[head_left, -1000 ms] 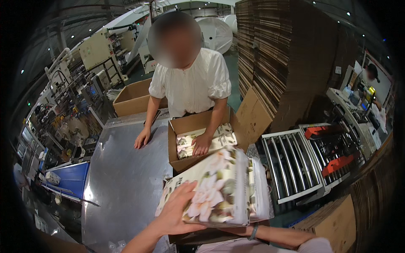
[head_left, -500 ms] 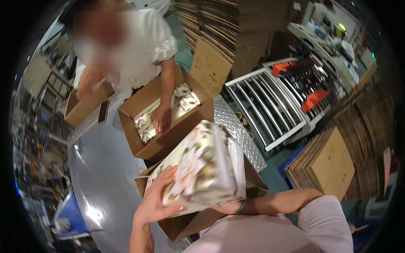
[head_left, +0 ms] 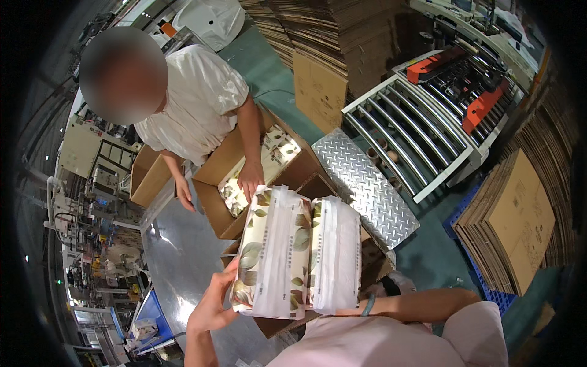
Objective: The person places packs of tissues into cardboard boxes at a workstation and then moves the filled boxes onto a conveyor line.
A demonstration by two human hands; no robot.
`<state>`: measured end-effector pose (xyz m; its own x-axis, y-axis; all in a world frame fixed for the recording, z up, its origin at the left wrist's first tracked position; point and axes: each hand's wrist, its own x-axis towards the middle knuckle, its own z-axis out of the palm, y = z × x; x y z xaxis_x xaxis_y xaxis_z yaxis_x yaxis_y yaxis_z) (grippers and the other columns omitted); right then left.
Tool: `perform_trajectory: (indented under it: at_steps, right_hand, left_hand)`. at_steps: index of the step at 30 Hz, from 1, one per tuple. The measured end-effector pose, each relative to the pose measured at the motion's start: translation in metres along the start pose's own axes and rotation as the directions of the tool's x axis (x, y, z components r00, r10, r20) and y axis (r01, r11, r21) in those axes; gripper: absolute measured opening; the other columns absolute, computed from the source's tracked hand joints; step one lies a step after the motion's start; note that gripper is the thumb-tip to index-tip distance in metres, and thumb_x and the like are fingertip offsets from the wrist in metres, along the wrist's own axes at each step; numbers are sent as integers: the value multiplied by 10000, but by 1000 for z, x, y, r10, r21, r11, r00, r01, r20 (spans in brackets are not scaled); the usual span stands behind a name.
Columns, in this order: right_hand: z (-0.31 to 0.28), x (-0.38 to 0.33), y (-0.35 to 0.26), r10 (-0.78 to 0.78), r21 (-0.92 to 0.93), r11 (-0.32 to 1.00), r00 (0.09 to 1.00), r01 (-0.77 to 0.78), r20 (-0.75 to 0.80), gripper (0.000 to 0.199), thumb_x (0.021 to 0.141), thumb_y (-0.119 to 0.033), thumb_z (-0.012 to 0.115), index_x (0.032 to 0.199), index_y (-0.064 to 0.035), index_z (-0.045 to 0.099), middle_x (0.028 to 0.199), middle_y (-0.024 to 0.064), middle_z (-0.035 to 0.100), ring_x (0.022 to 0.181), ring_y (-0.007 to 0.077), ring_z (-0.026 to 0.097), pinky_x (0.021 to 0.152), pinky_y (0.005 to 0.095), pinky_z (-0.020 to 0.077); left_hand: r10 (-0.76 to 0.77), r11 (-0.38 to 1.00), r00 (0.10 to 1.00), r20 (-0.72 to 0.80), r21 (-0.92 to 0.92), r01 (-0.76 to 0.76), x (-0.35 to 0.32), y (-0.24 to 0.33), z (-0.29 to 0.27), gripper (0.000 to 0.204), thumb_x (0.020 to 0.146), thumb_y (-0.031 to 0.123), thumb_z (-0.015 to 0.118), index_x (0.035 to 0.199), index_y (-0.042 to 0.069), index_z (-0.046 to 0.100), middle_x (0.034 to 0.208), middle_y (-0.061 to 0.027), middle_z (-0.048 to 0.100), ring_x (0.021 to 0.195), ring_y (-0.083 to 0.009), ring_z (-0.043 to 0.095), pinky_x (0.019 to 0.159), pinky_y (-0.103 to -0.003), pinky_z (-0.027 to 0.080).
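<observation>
Two flower-printed tissue packs (head_left: 275,251), cream with green leaves and whitish film seams, stand side by side between my hands. My left hand (head_left: 214,300) grips their left side, thumb low and fingers partly behind. From the right, my right hand (head_left: 350,312) supports the lower edge; its fingers are hidden by the packs. Under them an open cardboard carton (head_left: 275,327) is partly covered. Just beyond, a co-worker's hand (head_left: 251,177) rests on similar packs inside another open carton (head_left: 226,229).
A shiny metal table (head_left: 183,257) lies at left, with a smaller carton (head_left: 150,177) near the co-worker. To the right are a diamond-plate metal step (head_left: 367,183), a roller conveyor (head_left: 416,140) and flattened cartons (head_left: 513,220) on a blue pallet. More flat cardboard is stacked behind.
The packs have turned in my hands, so their seamed sides now face up and both show separately. My view has shifted, and the co-worker's other hand has moved out over the table edge.
</observation>
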<state>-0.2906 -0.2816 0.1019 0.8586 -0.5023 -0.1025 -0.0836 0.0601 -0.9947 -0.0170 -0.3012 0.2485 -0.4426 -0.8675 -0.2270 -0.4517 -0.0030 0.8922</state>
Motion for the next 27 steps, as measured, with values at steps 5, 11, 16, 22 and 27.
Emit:
perform_trajectory:
  at_steps: [5,11,16,22,27]
  right_hand:
    - [-3,2,0,24,-65,998,999,-21,46,544,940,-408,427,1377,-92,352,1410,79,362,1277,252,352,1073,338,272]
    - [31,21,57,120,203,966,974,-160,193,673,883,-489,504,1373,-56,345,1377,121,413,1254,253,378,1072,323,268]
    - [-11,52,63,397,-223,913,865,-340,306,756,873,-618,368,1372,-50,357,1421,180,335,1314,309,295,1100,354,191]
    - [-60,87,132,916,-258,369,302,-893,265,865,817,-723,326,1347,-40,354,1187,214,470,914,310,531,857,437,413]
    - [-71,113,48,686,-924,284,728,-256,9,446,863,-355,476,1152,-18,525,965,219,637,867,332,624,800,429,487]
  left_hand:
    - [58,997,998,-14,44,-57,32,34,1,857,652,68,784,1348,17,287,1422,-198,310,1296,-264,348,1055,-382,284]
    - [53,930,996,65,360,-73,97,-6,9,710,740,344,698,1342,91,418,1318,-131,476,1196,-278,472,994,-331,360]
    - [-182,893,980,-86,402,201,149,-58,27,563,806,523,540,1208,129,557,1075,-196,613,1045,-348,564,902,-382,428]
    - [-65,781,882,-467,526,336,165,-158,82,360,813,241,589,1126,73,531,981,-177,629,932,-363,583,811,-464,437]
    - [-140,906,820,-556,262,332,74,-130,51,351,810,178,618,1126,45,548,1084,-174,608,1007,-360,567,851,-447,446]
